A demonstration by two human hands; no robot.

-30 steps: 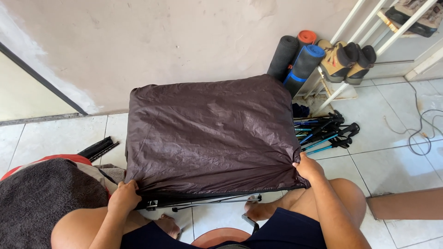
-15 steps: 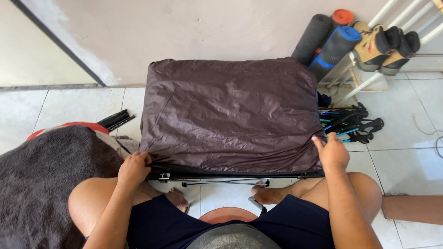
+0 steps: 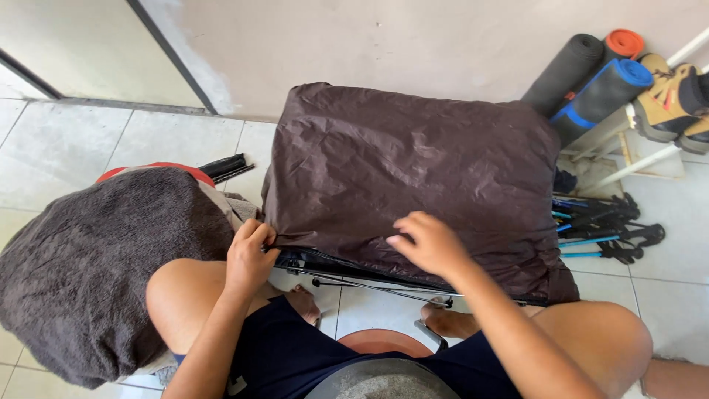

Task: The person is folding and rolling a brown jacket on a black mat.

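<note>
A dark brown wrinkled fabric sheet [image 3: 413, 162] lies stretched over a low black metal frame [image 3: 369, 284] on the tiled floor in front of me. My left hand [image 3: 251, 255] pinches the sheet's near left corner at the frame. My right hand [image 3: 428, 242] rests flat on the sheet near the middle of its front edge, fingers apart, holding nothing. My bare knees and dark shorts frame the bottom of the view.
A dark grey towel [image 3: 96, 258] covers a red-rimmed object at my left. Black rods [image 3: 227, 167] lie beside it. Rolled mats [image 3: 591, 81], boots [image 3: 668, 96] on a white rack and a bundle of blue-black poles [image 3: 602, 230] sit at the right by the wall.
My right hand let go of the sheet's right front corner and moved left onto the middle of the front edge. My left hand stays at the left corner. The view shifted left.
</note>
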